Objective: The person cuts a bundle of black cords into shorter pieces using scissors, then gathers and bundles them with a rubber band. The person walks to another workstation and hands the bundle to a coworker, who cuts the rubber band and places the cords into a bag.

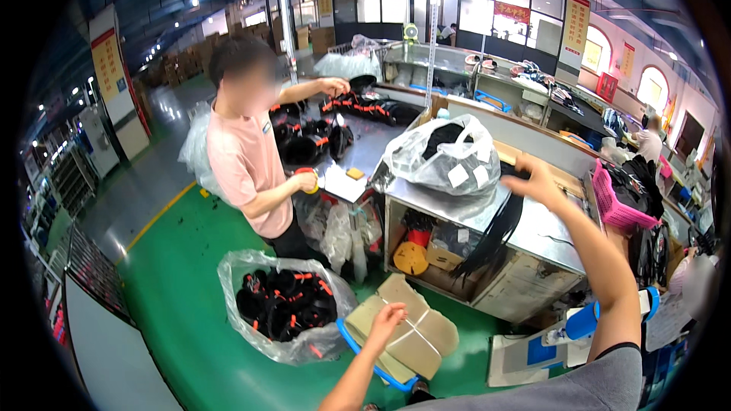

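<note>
My right hand [539, 181] is stretched out over the metal-topped workbench [542, 227], fingers spread and bent. Just below it, a bundle of long black straps [499, 232] drapes over the bench's front edge. I see no firm grip on them. Lower down, my left hand [390, 318] hovers above a blue-framed chair [358, 344] with a folded beige pad [426, 339] tied across by a white band. Its fingers are loosely curled and slightly apart, with nothing visible in them. Beside my right hand sits a translucent plastic bag [449, 156] with black contents.
A co-worker in a pink shirt [247, 148] stands at the left bench among black-and-orange pieces [312, 141], holding yellow-handled scissors or a similar tool. On the green floor stands a plastic sack [251, 331] of such pieces. A pink basket [615, 198] is at the right.
</note>
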A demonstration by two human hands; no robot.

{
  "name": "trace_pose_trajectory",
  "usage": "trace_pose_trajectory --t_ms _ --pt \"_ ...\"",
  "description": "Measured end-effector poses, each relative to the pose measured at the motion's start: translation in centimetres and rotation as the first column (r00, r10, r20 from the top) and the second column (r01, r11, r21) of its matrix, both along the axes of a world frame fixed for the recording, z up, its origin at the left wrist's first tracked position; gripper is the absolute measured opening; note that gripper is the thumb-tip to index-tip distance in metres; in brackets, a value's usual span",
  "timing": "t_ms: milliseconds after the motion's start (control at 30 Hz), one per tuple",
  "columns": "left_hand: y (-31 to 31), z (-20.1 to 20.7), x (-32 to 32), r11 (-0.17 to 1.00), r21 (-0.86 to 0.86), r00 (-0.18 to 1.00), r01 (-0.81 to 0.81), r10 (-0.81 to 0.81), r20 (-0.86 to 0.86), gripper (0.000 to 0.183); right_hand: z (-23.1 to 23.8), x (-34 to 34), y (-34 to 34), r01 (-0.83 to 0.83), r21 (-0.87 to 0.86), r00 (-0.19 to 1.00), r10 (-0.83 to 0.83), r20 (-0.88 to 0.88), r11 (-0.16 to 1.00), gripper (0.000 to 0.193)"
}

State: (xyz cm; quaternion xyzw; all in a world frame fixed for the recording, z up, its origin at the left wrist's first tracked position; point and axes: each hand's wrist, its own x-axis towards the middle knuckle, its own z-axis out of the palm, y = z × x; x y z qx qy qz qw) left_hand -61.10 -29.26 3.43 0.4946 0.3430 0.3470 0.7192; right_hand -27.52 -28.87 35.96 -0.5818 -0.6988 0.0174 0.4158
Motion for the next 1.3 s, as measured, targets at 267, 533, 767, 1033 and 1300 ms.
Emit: trace_pose_trajectory --t_ms 267,533,767,1033,1300 --pt "-2.9 15.4 5.1 0.693 0.718 0.984 0.063 0.079 -0.163 0.050 -6.7 -6.9 -5.4 -0.239 -0.171 0.959 0.260 0.113 0.956 0.032" --pt "-8.0 14.9 8.0 0.952 0.282 0.993 0.118 -0.112 -0.038 0.031 -12.0 -10.9 -9.8 -0.340 -0.100 0.934 0.324 -0.153 0.935 0.033" --pt "-10.0 13.5 9.8 0.997 -0.056 0.994 0.049 -0.043 0.102 0.018 -13.4 -7.6 -14.4 -0.483 -0.203 0.588 0.144 -0.796 0.852 0.088" --pt "-10.3 19.0 12.0 0.989 0.017 0.937 0.150 -0.148 0.315 0.021 -22.6 -8.8 -16.0 -0.624 -0.086 0.586 0.393 -0.709 0.776 0.080" --pt "-2.1 21.7 7.6 0.999 -0.046 0.745 0.028 0.010 0.666 0.018 -30.5 -4.7 -18.5 -0.330 -0.538 0.915 0.122 -0.384 0.776 0.032"
